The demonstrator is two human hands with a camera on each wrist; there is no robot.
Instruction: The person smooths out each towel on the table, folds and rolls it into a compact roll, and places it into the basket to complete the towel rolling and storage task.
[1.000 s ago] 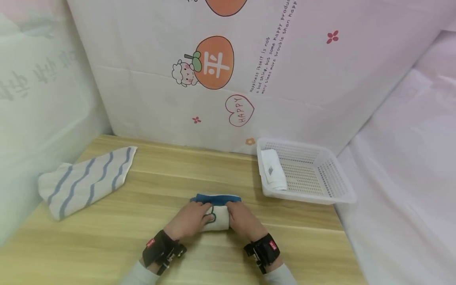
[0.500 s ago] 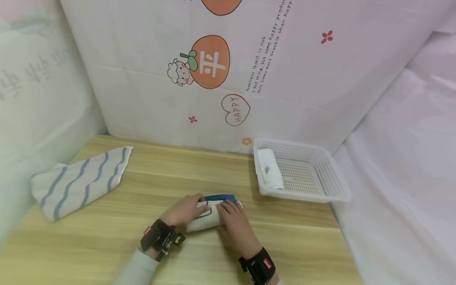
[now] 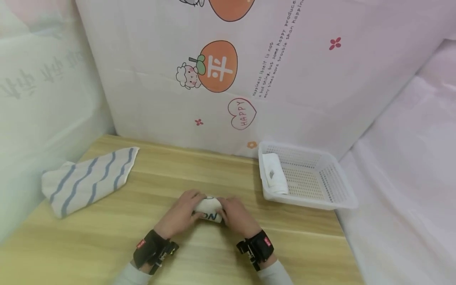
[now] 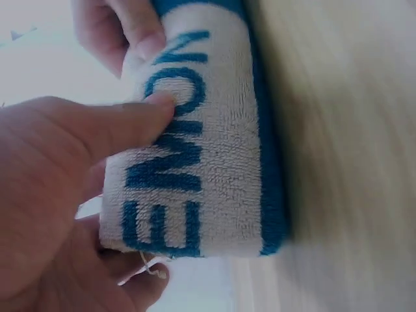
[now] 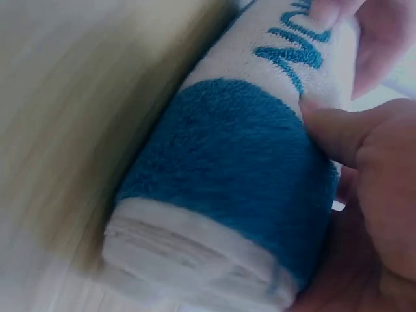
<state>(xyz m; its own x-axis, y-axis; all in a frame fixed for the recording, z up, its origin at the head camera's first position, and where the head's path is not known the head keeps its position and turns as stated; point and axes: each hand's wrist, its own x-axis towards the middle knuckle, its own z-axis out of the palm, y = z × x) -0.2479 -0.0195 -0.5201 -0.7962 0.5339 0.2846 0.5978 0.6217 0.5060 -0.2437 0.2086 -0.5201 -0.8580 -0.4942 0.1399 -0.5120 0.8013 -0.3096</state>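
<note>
A rolled towel (image 3: 208, 206), white and blue with blue lettering, lies on the wooden table between both hands. The left hand (image 3: 181, 213) grips its left end, with the thumb over the letters in the left wrist view and the fingers behind and below. At the other end the right hand (image 3: 238, 217) holds the roll, its thumb pressing the near face beside a blue patch. Layered folds show at the towel's end (image 5: 195, 260) in the right wrist view. A loose thread (image 4: 153, 268) hangs from the left end.
At the back right stands a white plastic basket (image 3: 329, 206) with a rolled white towel (image 3: 274, 174) along its left side. A blue-striped white towel (image 3: 92, 178) lies spread at the left. White printed sheeting (image 3: 153, 99) walls in the wooden table (image 3: 171, 170).
The towel has gone from a flatter fold showing blue at its far edge to a compact roll with lettering facing the person. The right hand shifted across it, then back to its right end.
</note>
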